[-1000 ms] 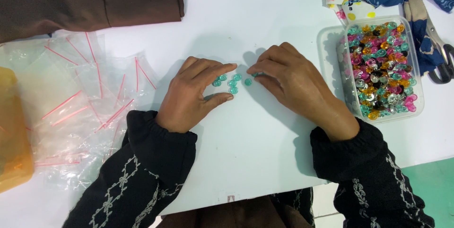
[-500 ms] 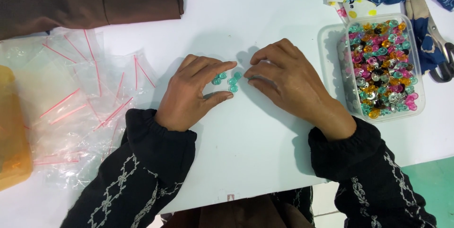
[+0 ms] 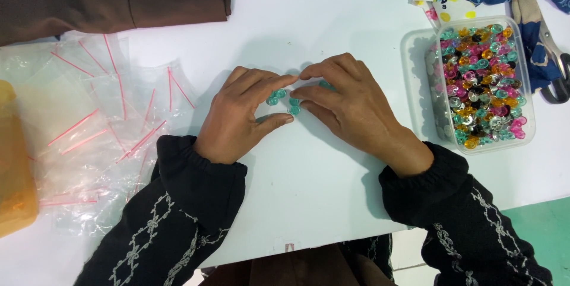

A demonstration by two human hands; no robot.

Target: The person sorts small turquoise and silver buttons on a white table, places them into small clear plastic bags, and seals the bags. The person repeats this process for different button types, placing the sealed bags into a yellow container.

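Cupping teal buttons (image 3: 284,98) lying flat, left hand (image 3: 243,117) and right hand (image 3: 344,105) fingers half-curled, gripping nothing.

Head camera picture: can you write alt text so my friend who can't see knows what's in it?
Two hands, left hand and right hand, cup a little cluster of small teal plastic buttons on a white table. A clear plastic tub of mixed colourful buttons sits right; clear red-striped zip bags lie left.
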